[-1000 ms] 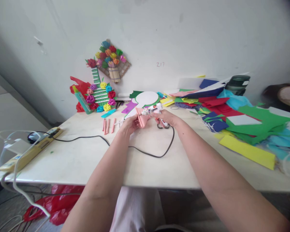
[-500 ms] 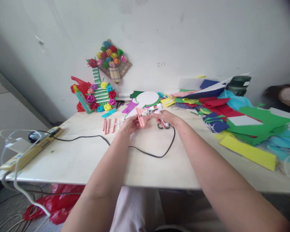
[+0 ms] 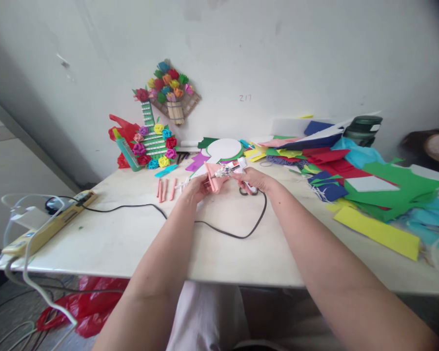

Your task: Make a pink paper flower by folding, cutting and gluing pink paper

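My left hand [image 3: 197, 188] is closed on a piece of pink paper [image 3: 211, 177], partly rolled along one edge. A white hot glue gun [image 3: 242, 166] is gripped in my right hand [image 3: 255, 179], its nozzle pointing left at the paper. The tip meets or nearly meets the rolled edge; which, I cannot tell. From the gun's handle a black cord [image 3: 241, 237] loops over the table toward the left. Several rolled pink paper tubes [image 3: 163, 190] lie left of my left hand. Partly hidden under the glue gun are the dark handles of scissors [image 3: 246, 191].
A yellow power strip [image 3: 54, 222] with cables lies at the table's left edge. Behind stand a green glue bottle [image 3: 127, 152] and a paper-flower craft [image 3: 155, 141]. Coloured sheets [image 3: 369, 190] pile up at right, a dark green-lidded jar [image 3: 363, 127] behind them. A white disc [image 3: 224, 148] lies at the back.
Both hands keep their hold on the pink paper and the glue gun, nearly still. The whole view has shifted slightly.
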`<state>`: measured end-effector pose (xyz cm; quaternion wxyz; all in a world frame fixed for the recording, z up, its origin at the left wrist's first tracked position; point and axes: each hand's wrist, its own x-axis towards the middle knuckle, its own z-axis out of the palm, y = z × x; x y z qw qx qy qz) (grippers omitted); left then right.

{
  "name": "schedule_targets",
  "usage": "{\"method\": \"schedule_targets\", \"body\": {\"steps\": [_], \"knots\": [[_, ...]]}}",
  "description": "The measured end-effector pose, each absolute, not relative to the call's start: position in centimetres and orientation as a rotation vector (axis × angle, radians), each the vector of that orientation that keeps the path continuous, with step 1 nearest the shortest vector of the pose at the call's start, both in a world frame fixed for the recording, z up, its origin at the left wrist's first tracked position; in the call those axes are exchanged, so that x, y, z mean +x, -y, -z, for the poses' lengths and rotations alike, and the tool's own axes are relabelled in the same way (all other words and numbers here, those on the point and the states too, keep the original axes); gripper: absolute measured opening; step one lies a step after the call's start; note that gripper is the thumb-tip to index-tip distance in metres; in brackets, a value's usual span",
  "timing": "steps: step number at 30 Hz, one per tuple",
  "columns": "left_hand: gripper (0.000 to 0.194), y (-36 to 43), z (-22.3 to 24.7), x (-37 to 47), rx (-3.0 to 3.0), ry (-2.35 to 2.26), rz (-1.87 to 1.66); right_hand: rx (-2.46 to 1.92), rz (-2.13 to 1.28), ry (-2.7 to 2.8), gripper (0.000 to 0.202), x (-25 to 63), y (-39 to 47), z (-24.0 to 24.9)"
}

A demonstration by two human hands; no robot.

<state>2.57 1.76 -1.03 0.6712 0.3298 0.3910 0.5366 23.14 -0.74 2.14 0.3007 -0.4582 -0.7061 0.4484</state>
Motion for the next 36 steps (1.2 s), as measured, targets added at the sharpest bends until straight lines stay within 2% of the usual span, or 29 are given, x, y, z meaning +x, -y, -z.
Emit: {"method": "schedule_targets", "body": {"steps": [6,36], "knots": [[0.004,-1.76,1.03,2.46,0.731,-0.86,-1.215,-1.171,-1.203,1.874,0.045,23.19,0.37,-1.77],[0.012,-1.83,0.99,2.22,0.713,-0.876,-1.219,-1.137,-1.262,1.903,0.04,23.37,0.46,-1.91]]}}
